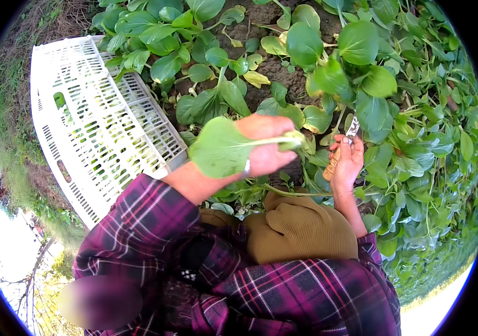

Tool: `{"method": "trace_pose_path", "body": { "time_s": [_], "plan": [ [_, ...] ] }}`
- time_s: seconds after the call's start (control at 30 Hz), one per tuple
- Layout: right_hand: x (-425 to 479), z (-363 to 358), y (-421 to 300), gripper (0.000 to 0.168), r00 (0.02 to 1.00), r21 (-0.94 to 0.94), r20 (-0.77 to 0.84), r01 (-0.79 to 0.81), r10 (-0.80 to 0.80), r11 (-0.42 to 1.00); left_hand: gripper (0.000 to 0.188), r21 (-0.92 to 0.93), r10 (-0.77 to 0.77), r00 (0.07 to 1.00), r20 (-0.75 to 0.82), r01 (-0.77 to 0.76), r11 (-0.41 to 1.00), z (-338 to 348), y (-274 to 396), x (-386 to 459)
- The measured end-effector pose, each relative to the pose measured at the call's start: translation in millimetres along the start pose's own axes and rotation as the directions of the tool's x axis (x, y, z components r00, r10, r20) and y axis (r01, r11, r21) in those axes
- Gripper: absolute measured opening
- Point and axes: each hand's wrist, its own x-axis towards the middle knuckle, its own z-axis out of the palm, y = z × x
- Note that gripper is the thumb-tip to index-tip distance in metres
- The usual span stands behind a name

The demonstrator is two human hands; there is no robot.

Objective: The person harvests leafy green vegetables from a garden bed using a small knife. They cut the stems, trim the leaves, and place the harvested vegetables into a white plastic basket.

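My left hand (270,157) is closed around a cut leafy green (222,147), which looks like bok choy. Its broad leaf lies back over my wrist, and the pale stem end shows blurred at the fingertips. In my right hand (348,161) is a knife (332,164) with a wooden handle that bears markings. The knife's metal blade (353,126) points away from me, its tip partly hidden by leaves. Just beyond it stands a leafy green plant (358,75) rooted in the soil.
To the left, a white slatted plastic crate (96,113) stands tilted, with greens visible through its slots. More leafy plants (159,38) grow ahead, and dense foliage (432,147) covers the right side. Bare soil (264,71) shows between them. My bent knee (306,231) is close below the hands.
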Motion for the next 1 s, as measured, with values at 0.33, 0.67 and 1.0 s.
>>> {"method": "trace_pose_path", "body": {
  "time_s": [0.33, 0.67, 1.0],
  "plan": [
    [65.3, 10.0, 7.1, 0.026, 0.956, -0.22, 0.292, 0.049, 0.017, 0.974, 0.016, 0.222, 0.372, 0.924, -0.084, -0.347, 0.911, 43.7, 51.5, 74.0],
    [63.3, 25.1, -0.4, 0.023, 0.986, -0.117, 0.029, 0.169, -0.166, 0.979, 0.025, 0.435, 0.052, 0.955, -0.294, 0.085, 0.896, -2.4, -17.6, 144.1],
    [57.0, 3.9, 12.7, 0.013, 0.984, -0.073, -0.06, 0.164, -0.169, 0.984, 0.027, 0.2, -0.318, 0.927, -0.197, 0.355, 0.913, -2.3, -47.0, 134.2]
  ]
}}
